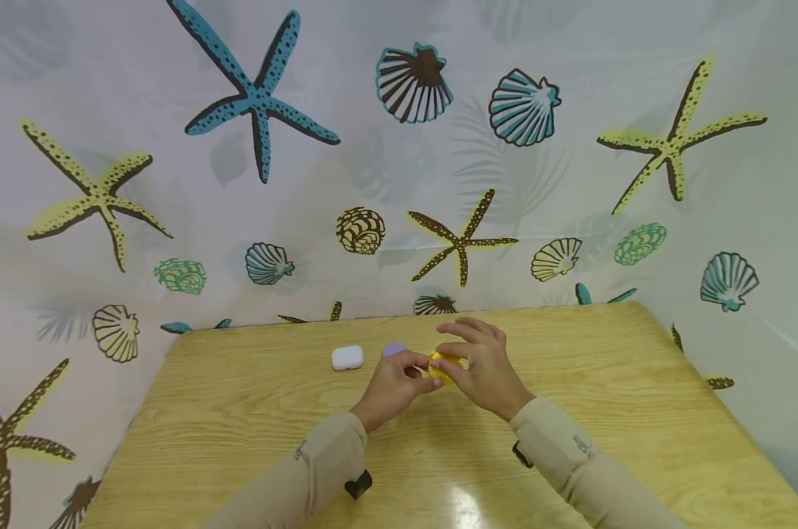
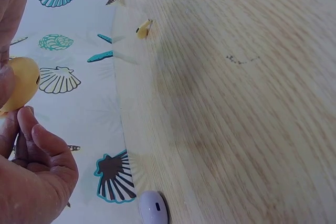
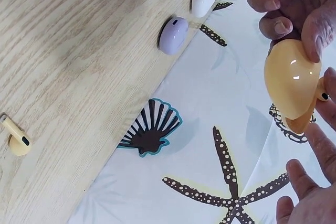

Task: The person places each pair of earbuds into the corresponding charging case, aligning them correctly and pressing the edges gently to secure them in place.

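Note:
A yellow earbud case (image 3: 292, 80) with its lid open is held above the table between both hands. My left hand (image 1: 397, 382) grips it by one end with thumb and fingers. My right hand (image 1: 483, 367) is at the other end, its thumb and a finger pinching a yellow earbud (image 3: 324, 96) at the case's opening. In the head view the fingers cover much of the yellow case. On the table lies another yellow earbud (image 3: 19, 139), also seen in the left wrist view.
Beyond my left hand lie a purple earbud case (image 1: 393, 349) and a white earbud case (image 1: 347, 358), both shut. The wooden table (image 1: 253, 426) ends at a curtain (image 1: 320, 279) printed with starfish and shells, which hangs behind it and at the sides.

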{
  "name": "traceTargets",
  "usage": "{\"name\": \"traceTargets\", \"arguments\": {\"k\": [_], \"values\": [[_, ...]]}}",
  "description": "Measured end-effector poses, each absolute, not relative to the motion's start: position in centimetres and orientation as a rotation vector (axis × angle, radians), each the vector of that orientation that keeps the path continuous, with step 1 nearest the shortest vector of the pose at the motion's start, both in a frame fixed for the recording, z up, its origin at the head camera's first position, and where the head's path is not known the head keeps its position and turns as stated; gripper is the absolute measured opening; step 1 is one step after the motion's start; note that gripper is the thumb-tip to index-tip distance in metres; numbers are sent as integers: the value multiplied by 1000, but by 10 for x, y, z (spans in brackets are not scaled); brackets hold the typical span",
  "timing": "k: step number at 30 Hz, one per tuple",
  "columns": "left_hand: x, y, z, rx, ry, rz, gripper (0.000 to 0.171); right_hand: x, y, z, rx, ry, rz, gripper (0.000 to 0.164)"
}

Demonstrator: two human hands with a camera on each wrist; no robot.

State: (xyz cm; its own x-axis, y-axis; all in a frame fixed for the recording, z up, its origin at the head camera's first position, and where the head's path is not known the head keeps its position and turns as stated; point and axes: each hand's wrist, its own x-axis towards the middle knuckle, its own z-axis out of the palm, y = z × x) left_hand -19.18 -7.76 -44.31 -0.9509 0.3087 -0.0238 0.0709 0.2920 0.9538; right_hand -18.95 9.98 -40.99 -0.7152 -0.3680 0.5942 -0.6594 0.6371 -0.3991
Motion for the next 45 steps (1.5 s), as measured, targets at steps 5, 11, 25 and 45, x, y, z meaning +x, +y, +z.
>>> {"name": "traceTargets", "arguments": {"k": [5,11,25,45], "values": [[-191,-77,-442,366,2374,1730,26,-188,100,-410,821,-2357,794,14],[-191,-77,-441,373,2386,1732,26,-187,100,-410,864,-2293,754,14],[-190,-76,-441,378,2383,1736,24,-187,101,-410,903,-2371,703,10],[-191,-75,-445,369,2400,1723,26,-185,103,-413,878,-2365,675,8]]}}
